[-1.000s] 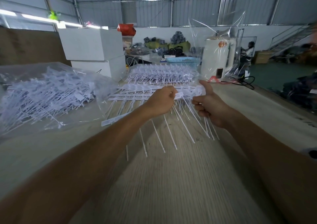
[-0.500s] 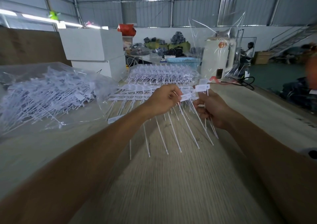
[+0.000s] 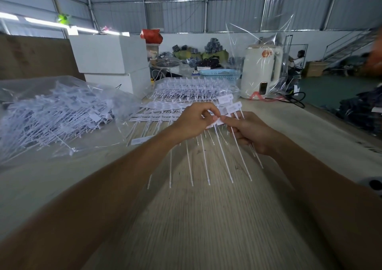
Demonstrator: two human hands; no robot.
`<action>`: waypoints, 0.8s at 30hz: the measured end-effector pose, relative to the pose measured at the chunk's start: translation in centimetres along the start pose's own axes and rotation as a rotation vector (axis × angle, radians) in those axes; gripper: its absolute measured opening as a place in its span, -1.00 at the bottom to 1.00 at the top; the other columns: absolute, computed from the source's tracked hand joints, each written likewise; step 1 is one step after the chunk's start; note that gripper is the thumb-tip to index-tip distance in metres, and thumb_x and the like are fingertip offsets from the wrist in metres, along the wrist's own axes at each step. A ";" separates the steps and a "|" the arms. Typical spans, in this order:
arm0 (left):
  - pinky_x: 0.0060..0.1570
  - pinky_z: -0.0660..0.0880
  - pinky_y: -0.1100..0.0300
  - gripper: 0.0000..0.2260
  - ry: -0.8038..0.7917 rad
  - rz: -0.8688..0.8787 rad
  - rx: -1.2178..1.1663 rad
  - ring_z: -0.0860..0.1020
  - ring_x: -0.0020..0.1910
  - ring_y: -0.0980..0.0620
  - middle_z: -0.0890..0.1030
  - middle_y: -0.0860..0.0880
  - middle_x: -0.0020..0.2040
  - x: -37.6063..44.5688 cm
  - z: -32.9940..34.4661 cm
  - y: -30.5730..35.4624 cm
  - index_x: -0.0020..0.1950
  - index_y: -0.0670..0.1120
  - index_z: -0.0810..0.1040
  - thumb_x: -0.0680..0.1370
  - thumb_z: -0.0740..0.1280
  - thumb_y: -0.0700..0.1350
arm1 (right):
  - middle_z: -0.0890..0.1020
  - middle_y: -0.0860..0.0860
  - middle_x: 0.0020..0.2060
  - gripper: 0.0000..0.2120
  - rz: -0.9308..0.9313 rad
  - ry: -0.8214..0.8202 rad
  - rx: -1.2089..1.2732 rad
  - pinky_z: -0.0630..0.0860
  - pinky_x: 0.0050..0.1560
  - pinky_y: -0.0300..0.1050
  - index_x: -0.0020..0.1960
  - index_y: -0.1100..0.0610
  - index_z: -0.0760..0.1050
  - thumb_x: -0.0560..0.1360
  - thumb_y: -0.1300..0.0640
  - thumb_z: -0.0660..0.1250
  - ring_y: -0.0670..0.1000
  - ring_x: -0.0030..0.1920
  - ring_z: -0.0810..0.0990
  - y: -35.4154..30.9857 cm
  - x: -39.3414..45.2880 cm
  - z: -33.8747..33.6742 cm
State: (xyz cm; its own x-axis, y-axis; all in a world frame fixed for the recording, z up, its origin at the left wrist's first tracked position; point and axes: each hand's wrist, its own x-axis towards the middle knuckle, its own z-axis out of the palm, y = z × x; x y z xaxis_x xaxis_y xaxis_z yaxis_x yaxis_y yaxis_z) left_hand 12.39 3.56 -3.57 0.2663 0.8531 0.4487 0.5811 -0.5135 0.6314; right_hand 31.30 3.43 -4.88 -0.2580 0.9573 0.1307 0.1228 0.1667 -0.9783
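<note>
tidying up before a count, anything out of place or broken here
Nothing looks broken. One loose tag lies alone and crooked on the table, just in front of the flat rows of ties. The left hand and right hand grip another strip.

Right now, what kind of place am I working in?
Probably a warehouse or small factory packing floor: corrugated metal roof overhead, bagged heaps of white tag ties on the long wooden table, stacked white cartons behind.
</note>
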 end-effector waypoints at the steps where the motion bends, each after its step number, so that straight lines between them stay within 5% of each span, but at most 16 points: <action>1: -0.14 0.47 0.14 -0.92 0.014 -0.024 0.011 0.58 -0.18 0.03 0.65 -0.08 -0.09 0.1 0.1 -0.1 -0.01 -0.11 0.64 0.62 0.34 -0.19 | 0.35 -0.07 -0.46 -0.76 -0.012 0.010 0.029 0.11 -0.57 -0.28 -0.23 0.03 0.44 0.57 0.07 0.41 -0.13 -0.53 0.21 -0.1 0.1 0.0; 5: -0.25 0.31 0.21 -0.76 0.034 -0.131 0.086 0.48 -0.31 0.19 0.53 0.10 -0.28 0.4 0.4 -0.1 -0.18 -0.08 0.55 0.66 0.29 -0.03 | 0.42 -0.03 -0.41 -0.84 -0.045 -0.006 0.091 0.12 -0.59 -0.30 -0.14 0.07 0.48 0.61 0.13 0.35 -0.15 -0.55 0.24 -0.3 0.1 -0.2; 9: -0.32 0.30 0.20 -0.60 0.024 -0.198 0.013 0.47 -0.51 0.23 0.56 -0.03 -0.35 0.3 0.4 0.2 -0.18 -0.25 0.52 0.69 0.21 0.01 | 0.48 0.04 -0.34 -0.85 -0.098 -0.050 0.085 0.12 -0.58 -0.29 -0.11 0.12 0.47 0.63 0.13 0.32 -0.12 -0.53 0.27 -0.5 0.1 -0.3; 13: -0.20 0.38 0.15 -0.61 0.053 -0.233 -0.036 0.51 -0.37 0.00 0.57 -0.16 -0.32 0.4 0.1 0.8 -0.13 -0.34 0.55 0.69 0.22 -0.03 | 0.49 0.05 -0.42 -0.83 -0.115 -0.106 -0.014 0.14 -0.55 -0.27 -0.15 0.10 0.50 0.62 0.12 0.35 -0.09 -0.52 0.29 -0.3 0.2 -0.1; 19: -0.09 0.44 0.11 -0.64 0.052 -0.344 -0.148 0.54 -0.23 -0.04 0.54 -0.20 -0.23 0.7 -0.2 0.8 -0.05 -0.34 0.60 0.66 0.28 -0.03 | 0.52 0.07 -0.44 -0.76 -0.296 0.000 -0.225 0.27 -0.51 -0.26 -0.17 0.28 0.52 0.59 0.15 0.39 -0.07 -0.52 0.35 -0.2 0.0 0.0; 24: -0.14 0.44 0.16 -0.67 0.040 -0.380 -0.180 0.55 -0.29 -0.01 0.52 -0.10 -0.30 0.7 -0.5 0.6 -0.26 -0.15 0.51 0.66 0.29 -0.04 | 0.54 -0.04 -0.44 -0.75 -0.464 0.093 -0.474 0.40 -0.30 -0.26 -0.24 0.03 0.47 0.58 0.24 0.38 -0.11 -0.46 0.46 -0.5 0.2 1.1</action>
State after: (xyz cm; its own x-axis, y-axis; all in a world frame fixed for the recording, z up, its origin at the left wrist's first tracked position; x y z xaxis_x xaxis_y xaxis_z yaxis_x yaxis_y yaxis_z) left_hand 12.56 3.81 -2.57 0.0267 0.9825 0.1845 0.4873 -0.1739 0.8557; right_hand 30.18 3.25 -4.54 -0.3050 0.7739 0.5551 0.4321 0.6319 -0.6435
